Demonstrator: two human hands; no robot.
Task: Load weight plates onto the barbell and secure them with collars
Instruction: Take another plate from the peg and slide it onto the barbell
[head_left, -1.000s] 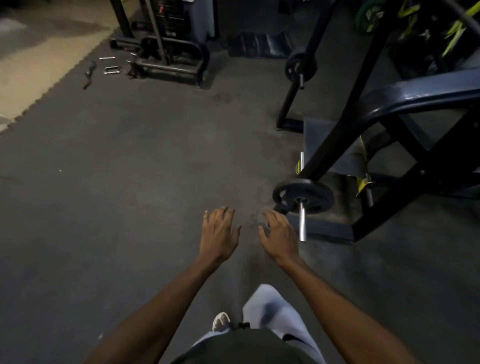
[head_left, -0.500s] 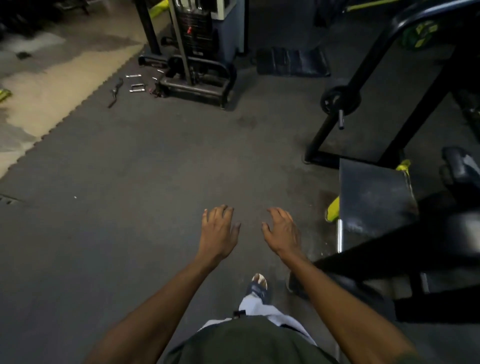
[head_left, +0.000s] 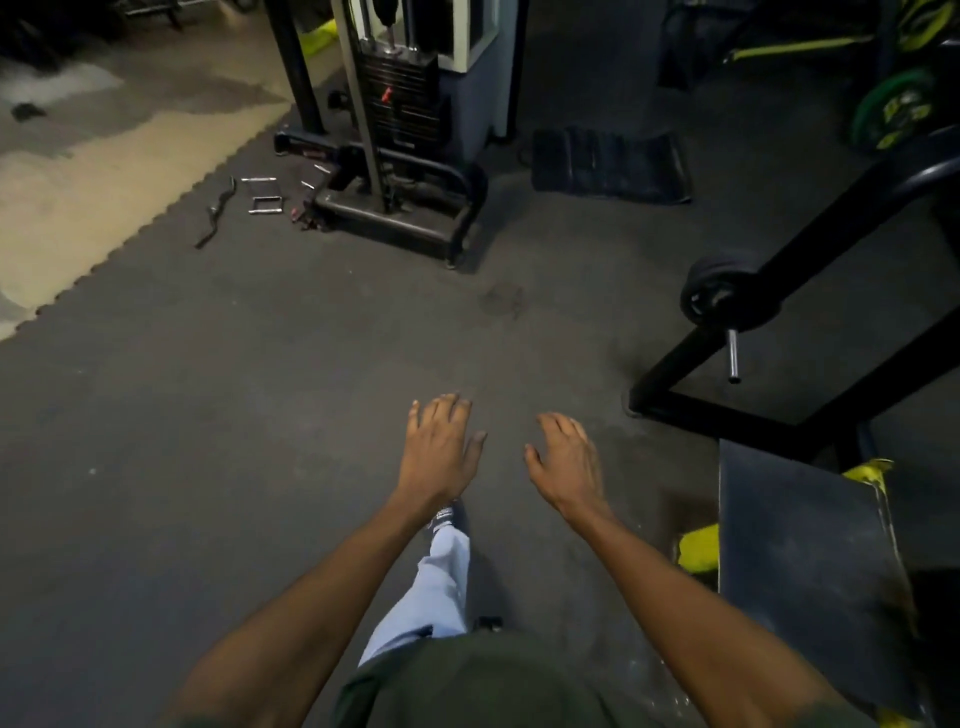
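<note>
My left hand (head_left: 439, 449) and my right hand (head_left: 569, 462) hang in front of me over the dark rubber floor, fingers relaxed, palms down, holding nothing. To the right, a black weight plate (head_left: 727, 299) sits on a steel bar end (head_left: 733, 361) that sticks out from a black frame (head_left: 810, 249). A green plate (head_left: 891, 111) stands at the far right near the back. No collar shows in this view.
A cable weight-stack machine (head_left: 400, 135) stands ahead with loose metal handles (head_left: 265, 197) on the floor to its left. A black folded mat (head_left: 608, 163) lies behind. A dark platform (head_left: 800, 561) with yellow trim sits at my right. The tan floor (head_left: 78, 182) begins at the left.
I have walked forward past the nearer loaded bar end, which has left the view. The cable machine and the farther plate are closer. Both hands stay empty in front of me.
</note>
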